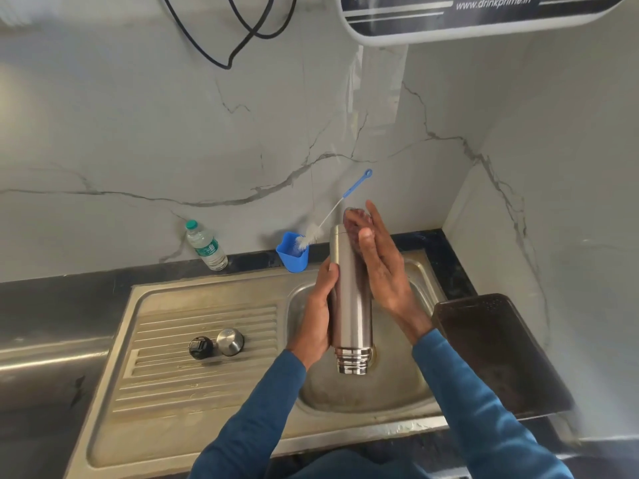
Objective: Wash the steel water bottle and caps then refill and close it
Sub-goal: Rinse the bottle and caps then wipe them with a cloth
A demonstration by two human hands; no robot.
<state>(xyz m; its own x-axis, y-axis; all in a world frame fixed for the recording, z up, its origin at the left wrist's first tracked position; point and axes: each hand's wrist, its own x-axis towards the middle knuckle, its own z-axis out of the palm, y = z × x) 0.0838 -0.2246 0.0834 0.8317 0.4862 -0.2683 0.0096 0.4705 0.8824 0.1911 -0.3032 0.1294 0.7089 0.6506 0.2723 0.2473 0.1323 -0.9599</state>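
Note:
The steel bottle hangs over the sink basin, held lengthwise with its threaded open mouth toward me and its base pointing at the wall. My left hand grips its left side. My right hand lies with straight fingers along the right side near the base, pressing a reddish scrub pad against the steel. On the ribbed drainboard sit two caps side by side: a black inner cap and a steel outer cap.
A blue cup with a bottle brush stands behind the sink. A plastic water bottle leans on the marble wall. A dark board lies right of the basin. A water purifier hangs above.

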